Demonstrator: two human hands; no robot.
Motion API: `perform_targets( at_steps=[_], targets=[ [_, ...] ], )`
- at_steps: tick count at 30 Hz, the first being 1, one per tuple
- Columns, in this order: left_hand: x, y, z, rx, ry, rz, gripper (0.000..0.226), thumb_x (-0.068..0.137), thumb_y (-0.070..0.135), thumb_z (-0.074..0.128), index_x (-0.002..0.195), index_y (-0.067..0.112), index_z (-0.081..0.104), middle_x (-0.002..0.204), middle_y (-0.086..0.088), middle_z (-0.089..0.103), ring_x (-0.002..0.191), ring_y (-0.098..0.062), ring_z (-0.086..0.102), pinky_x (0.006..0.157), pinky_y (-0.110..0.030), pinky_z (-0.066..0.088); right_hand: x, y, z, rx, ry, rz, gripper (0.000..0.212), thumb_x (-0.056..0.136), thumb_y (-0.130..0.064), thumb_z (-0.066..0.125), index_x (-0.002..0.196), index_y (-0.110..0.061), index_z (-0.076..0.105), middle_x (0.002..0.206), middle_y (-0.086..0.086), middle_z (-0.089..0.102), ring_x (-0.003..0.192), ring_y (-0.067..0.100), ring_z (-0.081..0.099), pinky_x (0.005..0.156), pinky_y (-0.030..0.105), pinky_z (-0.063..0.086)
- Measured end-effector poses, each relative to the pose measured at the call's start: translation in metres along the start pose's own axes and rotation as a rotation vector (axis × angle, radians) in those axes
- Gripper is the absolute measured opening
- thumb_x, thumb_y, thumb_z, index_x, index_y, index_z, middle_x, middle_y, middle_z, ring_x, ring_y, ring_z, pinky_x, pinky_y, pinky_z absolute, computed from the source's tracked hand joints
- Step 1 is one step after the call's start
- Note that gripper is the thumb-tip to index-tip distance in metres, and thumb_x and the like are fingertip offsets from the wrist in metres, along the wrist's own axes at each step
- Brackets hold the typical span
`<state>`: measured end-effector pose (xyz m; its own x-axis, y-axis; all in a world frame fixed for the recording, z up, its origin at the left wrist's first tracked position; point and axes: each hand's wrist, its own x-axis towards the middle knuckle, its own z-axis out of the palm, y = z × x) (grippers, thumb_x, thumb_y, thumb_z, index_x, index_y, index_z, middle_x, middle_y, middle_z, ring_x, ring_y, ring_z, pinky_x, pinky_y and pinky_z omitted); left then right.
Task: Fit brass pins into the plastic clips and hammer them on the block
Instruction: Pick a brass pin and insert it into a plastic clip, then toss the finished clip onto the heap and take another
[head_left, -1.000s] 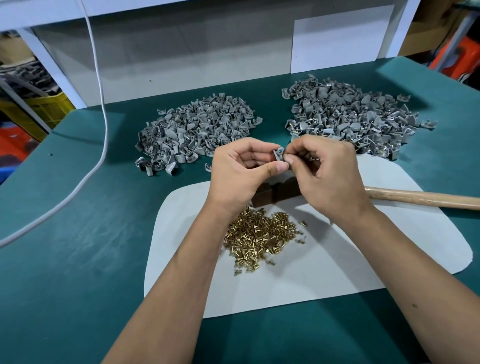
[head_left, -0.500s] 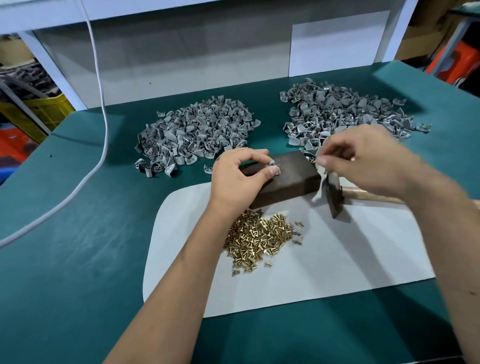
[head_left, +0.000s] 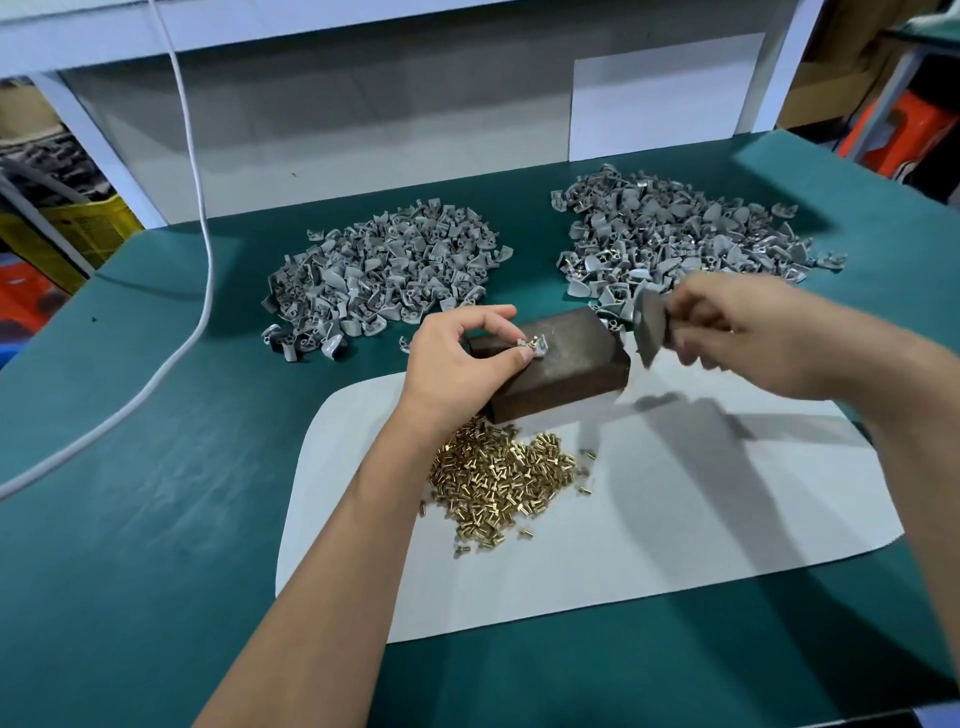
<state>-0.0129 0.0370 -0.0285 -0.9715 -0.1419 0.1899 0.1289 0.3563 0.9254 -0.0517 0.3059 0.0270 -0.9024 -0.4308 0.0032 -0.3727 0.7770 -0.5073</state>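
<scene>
Grey clip (head_left: 531, 347) with brass pin seated, lying on top face of dark block (head_left: 561, 366), toward its left end. Pinched between thumb and forefinger of left hand (head_left: 462, 361), pressed down onto block. Right hand (head_left: 748, 332) closed around hammer (head_left: 649, 325), head raised in air just right of block, blurred; well clear of clip. Block resting at far edge of white sheet (head_left: 675, 519). Loose heap of brass pins (head_left: 498, 478) on sheet, just in front of block, beside left wrist. Two heaps of grey clips farther back on green table (head_left: 130, 519): left heap (head_left: 384, 275), right heap (head_left: 675, 234). White cable (head_left: 205, 260) trailing along table at left.
</scene>
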Motion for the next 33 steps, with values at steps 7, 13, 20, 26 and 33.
perform_targets(
  at_steps=[7,13,20,26,33],
  targets=[
    [-0.001,0.001,0.000,-0.034,-0.020,-0.062,0.008,0.080,0.006,0.084,0.081,0.013,0.080,0.120,-0.004,0.073,0.103,0.000,0.070,0.101,-0.033,0.055,0.011,-0.054,0.027,0.014,0.147,-0.131,0.036,0.108,-0.027,0.044,0.075,-0.020,0.057,0.066,-0.003,0.066,0.056,0.006,0.057,0.056,0.024,0.043],
    [0.000,0.004,0.000,-0.067,-0.016,-0.087,0.016,0.078,0.004,0.085,0.076,0.018,0.079,0.114,-0.006,0.074,0.111,-0.004,0.069,0.104,-0.036,0.054,0.012,-0.070,0.024,0.022,0.393,-0.226,0.026,0.106,-0.032,0.039,0.088,-0.019,0.053,0.070,0.004,0.062,0.060,0.024,0.057,0.057,0.040,0.045],
    [-0.002,0.007,0.000,-0.062,0.001,-0.102,0.011,0.078,0.003,0.085,0.081,0.012,0.080,0.124,-0.011,0.071,0.115,-0.006,0.067,0.105,-0.035,0.053,0.021,-0.080,0.021,-0.266,0.203,-0.149,0.025,0.108,-0.034,0.040,0.091,-0.021,0.053,0.077,0.008,0.058,0.065,0.030,0.053,0.062,0.038,0.043],
    [-0.001,0.008,0.000,-0.080,0.007,-0.106,0.014,0.077,0.001,0.085,0.082,0.013,0.079,0.126,-0.013,0.070,0.117,-0.013,0.068,0.104,-0.042,0.054,0.016,-0.088,0.038,-0.344,0.149,-0.145,0.026,0.109,-0.034,0.036,0.102,-0.016,0.054,0.075,0.007,0.053,0.065,0.033,0.050,0.065,0.043,0.049],
    [0.000,0.006,0.001,-0.083,-0.001,-0.103,0.016,0.078,0.000,0.084,0.079,0.016,0.079,0.115,-0.007,0.071,0.119,-0.007,0.066,0.106,-0.034,0.052,0.019,-0.083,0.038,-0.333,0.273,-0.186,0.033,0.107,-0.032,0.024,0.103,-0.015,0.052,0.075,0.005,0.051,0.057,0.027,0.043,0.060,0.039,0.043]
  ],
)
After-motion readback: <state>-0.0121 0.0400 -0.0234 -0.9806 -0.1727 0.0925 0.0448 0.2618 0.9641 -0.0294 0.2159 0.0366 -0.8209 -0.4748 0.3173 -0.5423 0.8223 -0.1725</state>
